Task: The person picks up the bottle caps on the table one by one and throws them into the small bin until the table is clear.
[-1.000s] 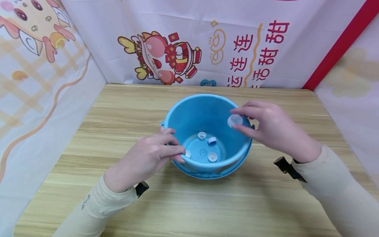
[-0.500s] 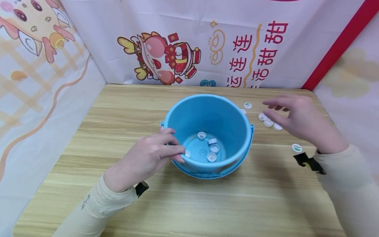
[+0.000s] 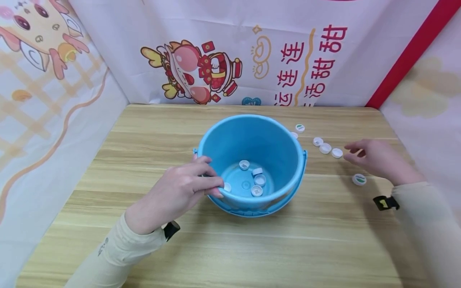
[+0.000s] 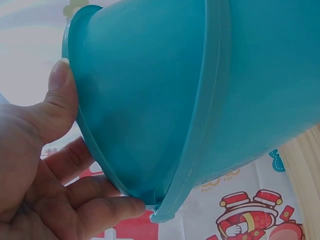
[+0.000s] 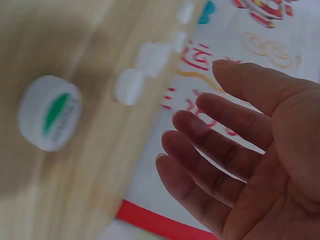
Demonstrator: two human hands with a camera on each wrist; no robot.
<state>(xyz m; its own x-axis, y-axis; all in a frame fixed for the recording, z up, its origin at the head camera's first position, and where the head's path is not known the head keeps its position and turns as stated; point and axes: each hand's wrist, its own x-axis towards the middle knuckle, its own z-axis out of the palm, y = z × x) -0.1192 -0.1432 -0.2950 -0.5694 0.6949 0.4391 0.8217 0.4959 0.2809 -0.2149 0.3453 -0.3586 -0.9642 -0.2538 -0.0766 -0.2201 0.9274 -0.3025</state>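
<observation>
A blue plastic bucket (image 3: 248,134) stands on the table, its handle lowered along the near side. My left hand (image 3: 181,184) grips the left part of its rim; the left wrist view has the thumb on the outer wall (image 4: 137,100) side and the fingers at the rim. Several white bottle caps lie at the bottom, one of them a cap (image 3: 257,191) near the front. My right hand (image 3: 376,158) hovers just right of a row of white caps (image 3: 337,153), holding nothing, fingers loosely bent. Below it lies a cap with a green mark (image 5: 50,114).
More caps lie beyond the bucket at right, including a green-marked cap (image 3: 300,128) and one partly hidden by the rim. The wooden table (image 3: 230,248) meets a printed cloth backdrop (image 3: 216,24) behind and on both sides.
My right hand let a white cap drop into the bucket, then moved right and down toward the loose caps. The left hand has kept its grip on the rim.
</observation>
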